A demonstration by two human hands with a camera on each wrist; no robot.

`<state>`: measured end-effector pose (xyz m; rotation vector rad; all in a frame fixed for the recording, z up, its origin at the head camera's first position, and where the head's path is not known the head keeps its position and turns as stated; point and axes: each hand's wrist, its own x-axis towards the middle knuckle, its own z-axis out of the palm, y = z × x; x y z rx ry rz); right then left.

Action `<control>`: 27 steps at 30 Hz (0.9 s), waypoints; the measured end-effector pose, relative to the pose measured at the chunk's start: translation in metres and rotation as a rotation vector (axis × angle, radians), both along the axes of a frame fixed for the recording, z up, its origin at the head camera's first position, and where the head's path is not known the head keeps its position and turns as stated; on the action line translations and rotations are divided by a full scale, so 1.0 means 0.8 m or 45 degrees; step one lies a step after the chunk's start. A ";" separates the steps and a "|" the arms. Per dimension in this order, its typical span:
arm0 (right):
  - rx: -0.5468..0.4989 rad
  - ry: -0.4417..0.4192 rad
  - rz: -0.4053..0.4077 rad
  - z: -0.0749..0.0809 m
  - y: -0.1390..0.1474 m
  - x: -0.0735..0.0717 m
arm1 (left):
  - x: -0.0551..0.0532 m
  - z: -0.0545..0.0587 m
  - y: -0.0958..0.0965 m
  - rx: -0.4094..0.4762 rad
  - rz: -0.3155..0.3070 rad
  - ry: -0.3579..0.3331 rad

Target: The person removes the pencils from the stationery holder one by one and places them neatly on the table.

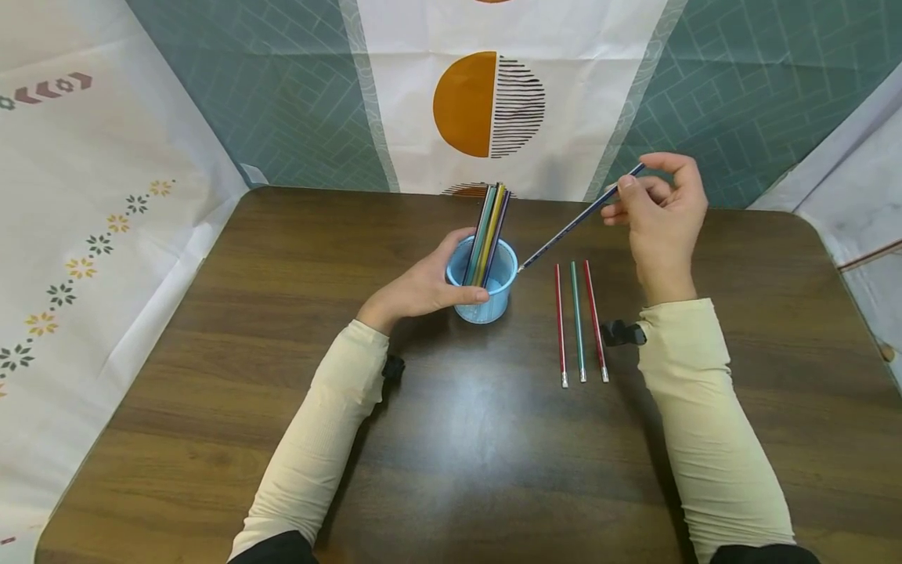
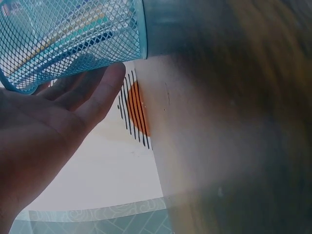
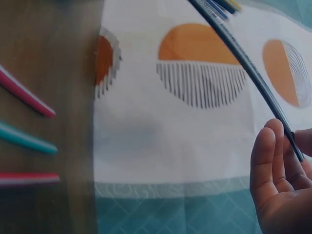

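Note:
My left hand (image 1: 426, 286) grips a light blue mesh pencil cup (image 1: 482, 313), thumb across the near side and fingers around the back. Several pencils (image 1: 491, 227) lean inside it, green, yellow and dark ones among them. In the left wrist view they show through the mesh wall (image 2: 73, 48). Raised to the right, my right hand (image 1: 665, 215) pinches a dark blue pencil (image 1: 574, 225) near its upper end. This pencil slants down to the left, its lower tip right at the cup's rim. The right wrist view shows the thumb and fingers on the pencil (image 3: 253, 75).
Three pencils lie side by side on the brown wooden table (image 1: 211, 376), right of the cup: a red one (image 1: 561, 325), a green one (image 1: 578, 321) and another red one (image 1: 595, 321). A patterned cloth (image 1: 395, 94) hangs behind the table's far edge.

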<state>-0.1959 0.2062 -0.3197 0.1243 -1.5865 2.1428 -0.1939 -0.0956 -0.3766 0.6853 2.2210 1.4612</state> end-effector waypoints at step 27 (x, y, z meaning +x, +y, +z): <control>0.309 -0.133 0.031 0.001 0.029 -0.004 | 0.001 0.001 -0.001 -0.032 0.018 0.013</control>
